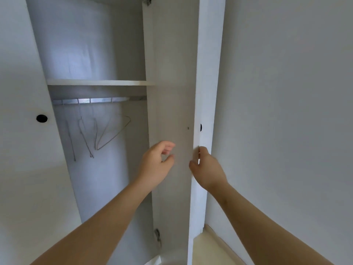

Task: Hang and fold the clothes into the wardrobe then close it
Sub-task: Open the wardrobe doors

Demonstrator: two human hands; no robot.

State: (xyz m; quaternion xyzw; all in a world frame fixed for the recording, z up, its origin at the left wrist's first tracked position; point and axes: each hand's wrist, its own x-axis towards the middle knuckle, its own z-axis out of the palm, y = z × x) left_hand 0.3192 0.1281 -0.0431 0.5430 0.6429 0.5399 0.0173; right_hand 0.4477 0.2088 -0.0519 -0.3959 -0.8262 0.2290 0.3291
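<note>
head view: the wardrobe (86, 44) stands open ahead. its right door (172, 73) is swung out towards the near side. the right hand (208, 169) grips that door's near edge, fingers curled round it. the left hand (156, 165) hovers by the door's inner face, fingers loosely curled and holding nothing. bare wire hangers (114, 135) hang from the rail (84, 101) under a shelf (95, 82).

Right hand (207, 167) fingertips hidden (behind door (172, 73) edge).
</note>
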